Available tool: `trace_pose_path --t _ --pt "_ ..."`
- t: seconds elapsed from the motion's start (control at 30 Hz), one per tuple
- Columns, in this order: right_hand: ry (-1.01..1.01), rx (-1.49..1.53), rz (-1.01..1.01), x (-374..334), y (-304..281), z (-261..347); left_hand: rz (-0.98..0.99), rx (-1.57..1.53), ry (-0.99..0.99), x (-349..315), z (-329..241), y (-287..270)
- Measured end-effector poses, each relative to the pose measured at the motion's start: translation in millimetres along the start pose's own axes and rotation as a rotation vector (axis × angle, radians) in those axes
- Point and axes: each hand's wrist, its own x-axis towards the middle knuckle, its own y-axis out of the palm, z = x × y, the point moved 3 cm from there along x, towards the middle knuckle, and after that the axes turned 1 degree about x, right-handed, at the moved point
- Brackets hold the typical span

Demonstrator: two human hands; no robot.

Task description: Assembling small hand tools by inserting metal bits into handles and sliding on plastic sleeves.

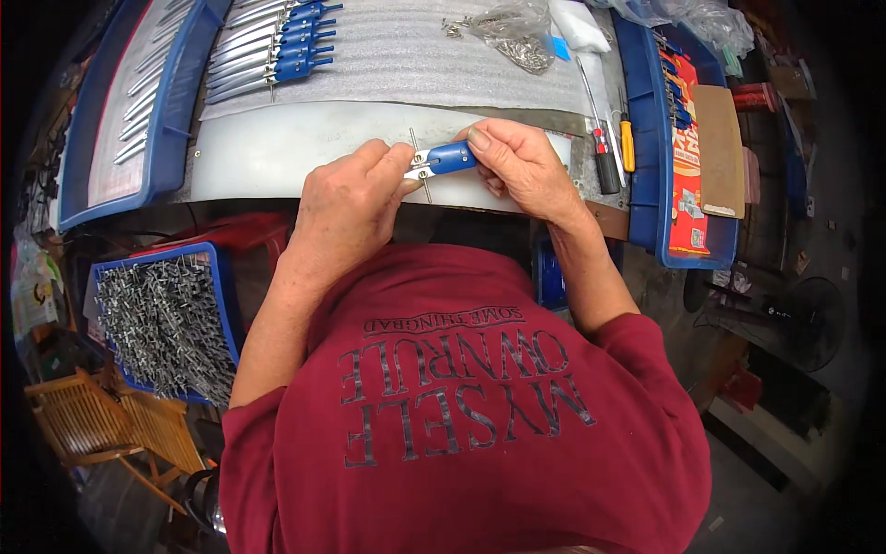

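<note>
In front of my chest, a blue-and-silver metal part (452, 159) is held between my two hands, just over the near edge of the white work board (277, 152). My left hand (351, 194) is closed on its silver end, and that end is partly hidden by the fingers. At the blue end, my right hand (528, 171) pinches it between thumb and fingers. A thin metal pin (426, 189) sticks out crosswise on both sides of the part. Beyond the board, several similar silver pieces with blue ends (293, 66) lie in a row on white foam sheet (388, 65).
A blue tray (171, 138) of silver pieces stands left, a blue bin (651, 185) right. Screwdrivers (626, 138) and a bag of small metal fasteners (526, 46) lie on the table. Lower left are a crate of metal parts (166, 314) and a wooden chair (83, 415).
</note>
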Motion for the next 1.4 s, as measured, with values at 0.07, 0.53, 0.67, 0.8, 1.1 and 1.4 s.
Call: trace_pose_path --t 0.07,0.53,0.67,0.8,1.1,1.4 --pt "0.017 0.019 -0.004 -0.2 -1.5 -2.3 0.011 0.008 -0.015 0.5 -0.2 -1.0" --pt "0.017 0.168 -0.105 -1.9 -12.1 -4.2 -0.014 -0.006 -0.030 0.3 1.9 -3.4" --pt "-0.005 0.174 -0.093 -1.6 -13.0 -4.4 0.003 -0.052 -0.051 0.5 2.1 -4.3" --pt "0.002 0.190 -0.097 -1.3 -13.2 -5.3 0.002 -0.061 -0.054 0.8 2.6 -4.6" --pt "-0.003 0.207 -0.103 -1.2 -13.6 -8.7 0.022 -0.059 -0.082 -1.8 6.0 -2.3" --pt "-0.022 0.148 -0.104 -1.8 -12.9 -9.0 -0.030 -0.039 -0.049 -1.0 5.3 -0.5"
